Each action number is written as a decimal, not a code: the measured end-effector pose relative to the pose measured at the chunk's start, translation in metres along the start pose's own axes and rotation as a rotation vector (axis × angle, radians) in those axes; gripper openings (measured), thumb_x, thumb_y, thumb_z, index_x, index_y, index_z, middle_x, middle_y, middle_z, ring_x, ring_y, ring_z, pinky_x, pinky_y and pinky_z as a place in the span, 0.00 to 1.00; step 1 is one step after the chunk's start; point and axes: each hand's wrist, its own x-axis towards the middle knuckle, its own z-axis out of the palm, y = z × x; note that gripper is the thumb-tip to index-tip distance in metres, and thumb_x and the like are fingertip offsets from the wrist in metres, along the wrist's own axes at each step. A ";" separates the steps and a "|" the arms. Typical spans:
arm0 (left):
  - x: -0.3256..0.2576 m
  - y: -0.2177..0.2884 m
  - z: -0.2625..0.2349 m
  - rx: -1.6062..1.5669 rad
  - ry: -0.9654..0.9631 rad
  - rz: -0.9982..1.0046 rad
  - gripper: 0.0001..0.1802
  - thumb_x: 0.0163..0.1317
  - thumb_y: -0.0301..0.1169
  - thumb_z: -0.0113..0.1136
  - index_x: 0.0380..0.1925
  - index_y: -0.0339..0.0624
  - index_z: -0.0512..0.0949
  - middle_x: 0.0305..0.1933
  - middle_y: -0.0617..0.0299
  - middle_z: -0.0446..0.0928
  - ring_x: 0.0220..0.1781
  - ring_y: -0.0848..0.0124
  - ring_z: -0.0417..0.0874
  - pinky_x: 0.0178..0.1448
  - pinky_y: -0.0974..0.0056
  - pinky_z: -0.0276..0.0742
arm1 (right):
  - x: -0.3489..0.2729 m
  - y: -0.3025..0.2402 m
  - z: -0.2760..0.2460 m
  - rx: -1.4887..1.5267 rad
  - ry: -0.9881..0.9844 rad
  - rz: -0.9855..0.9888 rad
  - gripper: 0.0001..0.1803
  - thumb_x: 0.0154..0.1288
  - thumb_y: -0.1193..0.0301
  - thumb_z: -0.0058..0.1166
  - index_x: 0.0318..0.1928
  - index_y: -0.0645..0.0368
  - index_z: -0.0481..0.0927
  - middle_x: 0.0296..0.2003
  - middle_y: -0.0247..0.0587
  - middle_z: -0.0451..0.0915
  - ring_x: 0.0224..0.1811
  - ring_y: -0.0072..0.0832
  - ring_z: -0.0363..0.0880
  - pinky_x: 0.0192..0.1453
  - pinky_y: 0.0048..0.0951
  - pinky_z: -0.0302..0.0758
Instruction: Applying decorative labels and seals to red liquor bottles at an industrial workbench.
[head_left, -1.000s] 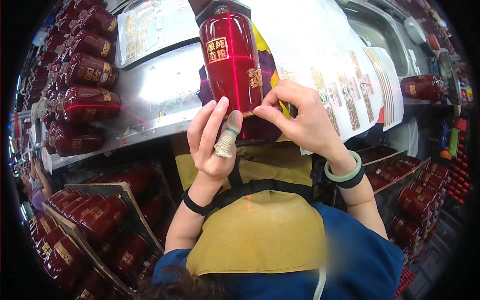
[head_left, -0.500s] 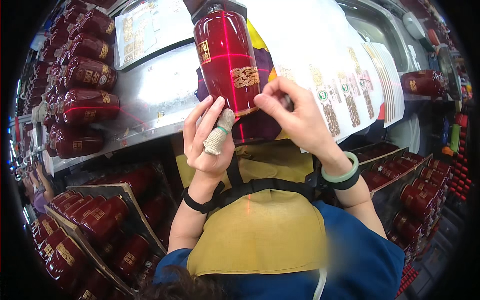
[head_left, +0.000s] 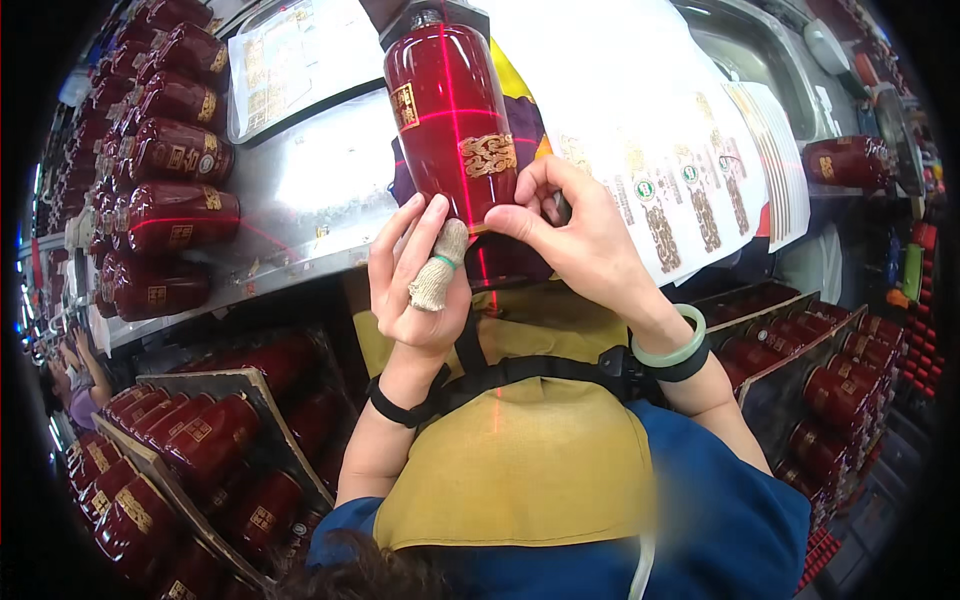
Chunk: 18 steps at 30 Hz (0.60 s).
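Note:
A glossy dark red bottle point(head_left: 437, 150) lies in front of me, its neck pointing away. Gold patterned decals sit on its side, and red laser lines cross it. At the bottle's base, my left hand point(head_left: 408, 285) grips with its fingertips; one finger wears a knitted cloth sleeve point(head_left: 436, 272) tied with a green band. My right hand point(head_left: 590, 235) is curled by the right side of the base, thumb at the lower edge. Something small and dark shows among its fingers, too hidden to name. Beneath the bottle lies a dark purple cloth point(head_left: 520, 255).
White decal sheets point(head_left: 690, 160) cover the table to the right, beside a metal basin point(head_left: 750, 60). Several red bottles point(head_left: 180, 215) stand at the left on the metal tabletop point(head_left: 290, 190). Crates of bottles flank me, one with a wooden edge point(head_left: 270, 400). Another bottle point(head_left: 850, 165) lies far right.
My right thumb has slid left along the bottle's base, and the right hand has dropped slightly. The left hand and the bottle have barely moved.

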 end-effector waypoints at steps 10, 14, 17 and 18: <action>0.000 0.007 0.002 0.108 -0.047 0.068 0.22 0.56 0.17 0.75 0.52 0.30 0.82 0.57 0.50 0.84 0.58 0.51 0.85 0.61 0.52 0.83 | -0.002 0.003 -0.006 0.088 -0.074 0.082 0.12 0.71 0.65 0.67 0.39 0.61 0.82 0.29 0.30 0.79 0.32 0.17 0.72 0.39 0.23 0.71; -0.006 0.012 0.005 0.185 -0.108 0.043 0.25 0.56 0.20 0.77 0.55 0.35 0.82 0.61 0.48 0.79 0.61 0.48 0.80 0.63 0.50 0.78 | -0.010 0.010 -0.012 0.231 0.034 -0.068 0.12 0.75 0.67 0.60 0.50 0.63 0.80 0.39 0.33 0.80 0.42 0.20 0.75 0.51 0.25 0.72; -0.011 0.018 0.006 0.217 -0.163 -0.026 0.30 0.60 0.28 0.75 0.60 0.30 0.75 0.64 0.45 0.75 0.64 0.47 0.76 0.65 0.50 0.76 | -0.019 0.012 -0.024 0.319 0.087 -0.010 0.14 0.77 0.72 0.54 0.57 0.66 0.78 0.45 0.34 0.80 0.47 0.21 0.77 0.57 0.27 0.73; -0.012 0.021 0.009 0.226 -0.158 -0.063 0.35 0.63 0.34 0.73 0.64 0.26 0.70 0.67 0.44 0.74 0.67 0.47 0.73 0.66 0.51 0.75 | -0.021 0.013 -0.029 0.310 0.062 0.004 0.13 0.77 0.73 0.54 0.57 0.66 0.78 0.45 0.35 0.80 0.49 0.21 0.77 0.58 0.26 0.73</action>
